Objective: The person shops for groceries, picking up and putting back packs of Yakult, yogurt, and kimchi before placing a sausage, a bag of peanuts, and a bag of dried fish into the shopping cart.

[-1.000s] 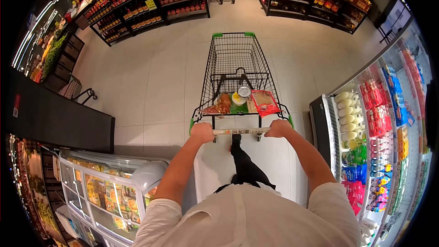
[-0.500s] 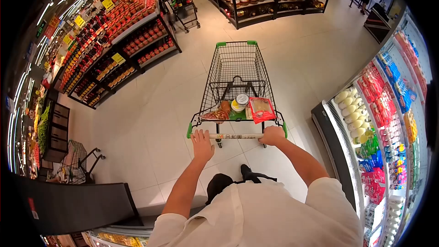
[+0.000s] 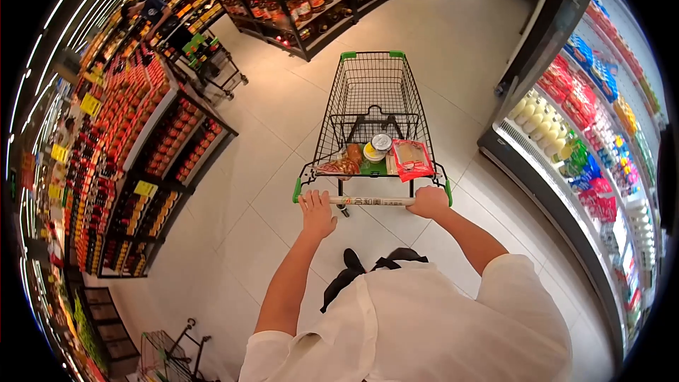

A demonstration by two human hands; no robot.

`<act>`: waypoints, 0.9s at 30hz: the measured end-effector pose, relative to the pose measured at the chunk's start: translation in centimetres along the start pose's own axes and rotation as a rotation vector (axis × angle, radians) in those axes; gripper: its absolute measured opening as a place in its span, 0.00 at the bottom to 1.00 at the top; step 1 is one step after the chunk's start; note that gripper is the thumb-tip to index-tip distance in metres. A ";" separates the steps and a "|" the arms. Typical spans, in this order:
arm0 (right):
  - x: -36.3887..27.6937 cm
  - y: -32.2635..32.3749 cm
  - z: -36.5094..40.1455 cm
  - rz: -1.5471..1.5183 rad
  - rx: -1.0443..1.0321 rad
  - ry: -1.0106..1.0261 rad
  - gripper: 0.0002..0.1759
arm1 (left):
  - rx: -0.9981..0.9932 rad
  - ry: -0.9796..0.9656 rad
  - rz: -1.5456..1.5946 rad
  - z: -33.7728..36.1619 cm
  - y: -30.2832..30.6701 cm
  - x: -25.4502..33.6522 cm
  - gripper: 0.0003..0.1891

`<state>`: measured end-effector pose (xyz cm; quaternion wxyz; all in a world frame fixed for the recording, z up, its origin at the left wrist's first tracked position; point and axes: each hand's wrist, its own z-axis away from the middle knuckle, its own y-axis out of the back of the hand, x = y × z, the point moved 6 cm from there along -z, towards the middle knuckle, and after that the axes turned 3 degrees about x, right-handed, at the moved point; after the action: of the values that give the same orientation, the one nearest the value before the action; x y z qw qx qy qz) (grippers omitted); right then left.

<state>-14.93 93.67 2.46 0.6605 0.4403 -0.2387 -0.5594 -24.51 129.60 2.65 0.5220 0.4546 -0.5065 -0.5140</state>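
A black wire shopping cart (image 3: 375, 92) with green corners stands straight in front of me. My right hand (image 3: 429, 202) is closed round the right end of its handlebar (image 3: 368, 201). On the left end lies my left hand (image 3: 317, 213), fingers over the bar and partly spread. Near the handle, the cart holds a red and clear packet (image 3: 412, 159), a white-lidded tub (image 3: 381, 143), a yellow and white tub (image 3: 372, 153) and a clear bag with reddish-brown food (image 3: 344, 164).
Refrigerated shelves (image 3: 559, 127) run along the right. Shelves of red-lidded jars (image 3: 148, 127) stand left, bottle shelves (image 3: 318, 7) ahead. A person (image 3: 154, 13) is beside another cart (image 3: 212, 64) at upper left. An empty cart (image 3: 166, 354) stands lower left.
The view has turned to the right, and the cart with both hands has come nearer the bottle shelves. The left shelves and parked cart have shifted down in view. Both hands remain on the handlebar.
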 end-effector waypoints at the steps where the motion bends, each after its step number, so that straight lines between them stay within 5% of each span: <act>1: -1.4 0.3 -0.8 -0.031 0.031 -0.049 0.32 | 0.006 -0.042 0.002 -2.2 0.0 -2.0 0.51; 7: -9.4 2.0 -6.0 -0.181 0.123 -0.189 0.32 | -0.181 -0.146 -0.092 -14.1 1.0 -12.2 0.51; 17: -14.5 5.0 -15.7 -0.399 0.202 -0.330 0.30 | -0.235 -0.271 -0.239 -33.3 2.4 -18.0 0.52; 26: -16.4 4.4 -22.3 -0.604 0.012 -0.348 0.34 | -0.144 -0.759 -0.071 -49.4 2.9 -20.0 0.21; 27: -16.5 3.9 -22.8 -0.656 -0.014 -0.338 0.35 | -0.273 -0.835 -0.072 -51.2 2.9 -19.6 0.15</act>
<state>1.26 116.45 -2.61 0.4003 0.3904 -0.1867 -0.8078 27.57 146.95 0.60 0.3096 0.1519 -0.5853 -0.7339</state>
